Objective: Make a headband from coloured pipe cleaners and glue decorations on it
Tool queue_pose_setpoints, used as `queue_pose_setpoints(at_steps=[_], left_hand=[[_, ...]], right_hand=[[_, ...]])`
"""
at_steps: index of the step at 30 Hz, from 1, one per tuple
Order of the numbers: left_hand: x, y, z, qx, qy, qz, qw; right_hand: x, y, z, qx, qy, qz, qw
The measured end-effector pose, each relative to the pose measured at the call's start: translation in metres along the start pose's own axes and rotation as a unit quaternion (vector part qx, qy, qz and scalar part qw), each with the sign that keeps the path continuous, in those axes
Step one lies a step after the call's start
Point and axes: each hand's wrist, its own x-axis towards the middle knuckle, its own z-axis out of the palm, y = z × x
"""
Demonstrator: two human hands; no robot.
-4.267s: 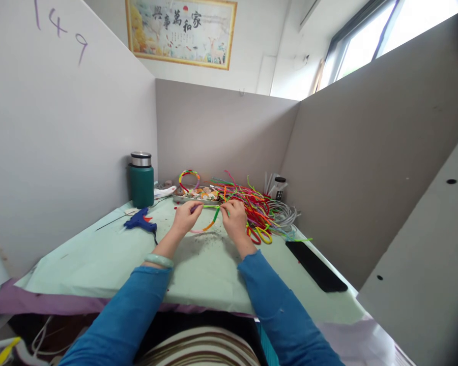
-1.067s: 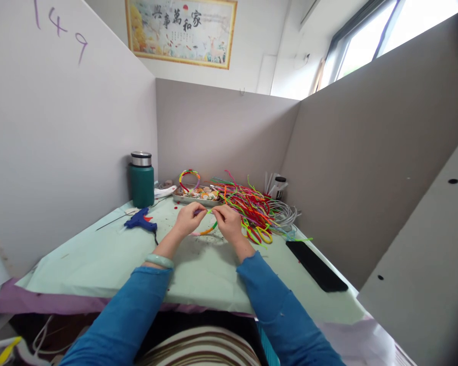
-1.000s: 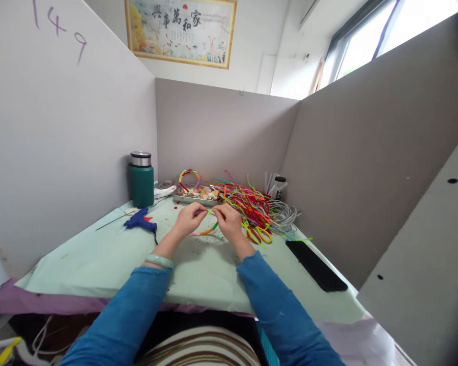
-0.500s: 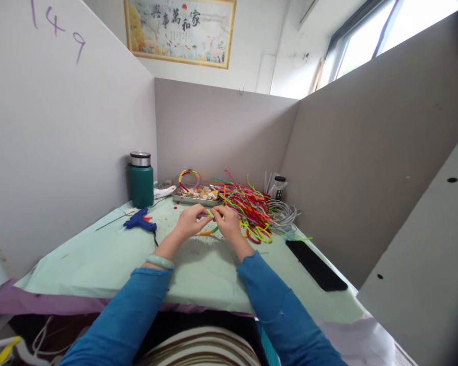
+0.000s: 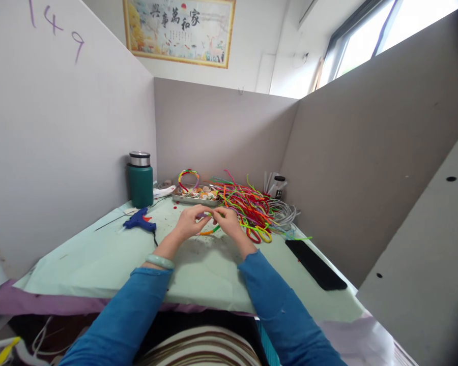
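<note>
Both hands meet over the middle of the table, pinching a headband (image 5: 207, 233) wrapped in coloured pipe cleaner. Its orange and green lower curve shows beneath my fingers; purple and yellow-green parts show between them. My left hand (image 5: 191, 220) is closed on its left side, thumb and fingers pressed together. Close beside it, my right hand (image 5: 227, 221) pinches the yellow-green part, fingertips nearly touching the left ones. Most of the upper curve is hidden by my fingers. Behind my right hand lies a heap of pipe cleaners (image 5: 248, 201) in red, green, orange and other colours.
A metal tray (image 5: 196, 200) with small pieces and another wrapped headband (image 5: 189, 172) stands at the back. To the left are a blue glue gun (image 5: 139, 220) and a green flask (image 5: 141, 185). A flat black object (image 5: 316, 265) lies right. Grey partitions (image 5: 225, 127) enclose the table.
My right hand has shifted slightly and its fingers have turned at the yellow-green part. My left hand stays almost where it was, still gripping the headband.
</note>
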Motion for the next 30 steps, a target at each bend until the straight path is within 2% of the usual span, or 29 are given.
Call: queue_pose_setpoints(at_steps=[6,11,17,19,22,24,26,30], left_hand=[[0.003,0.001,-0.001,-0.003,0.024,-0.009,1.000],[0.005,-0.002,-0.001,-0.045,0.064,-0.051,0.996],[0.007,-0.012,0.003,-0.070,0.121,-0.100,0.985],[0.007,-0.014,0.003,-0.068,0.124,-0.116,0.983],[0.007,-0.015,0.002,-0.053,0.112,-0.132,0.984],[0.007,-0.014,0.002,-0.038,0.107,-0.133,0.984],[0.007,-0.013,0.001,-0.024,0.108,-0.139,0.984],[0.008,-0.010,-0.001,-0.015,0.110,-0.156,0.981]], right_hand=[[0.004,0.009,0.000,0.035,0.023,0.005,0.999],[0.006,0.013,0.000,0.130,-0.009,0.085,0.988],[0.007,0.011,0.000,0.168,-0.031,0.153,0.973],[0.007,0.012,0.000,0.142,-0.014,0.132,0.981],[0.006,0.015,0.001,0.032,0.028,0.028,0.999],[0.004,0.015,0.002,-0.056,0.060,-0.033,0.996],[0.003,0.015,0.002,-0.113,0.092,-0.061,0.987],[0.000,0.008,0.001,-0.141,0.139,-0.081,0.977]])
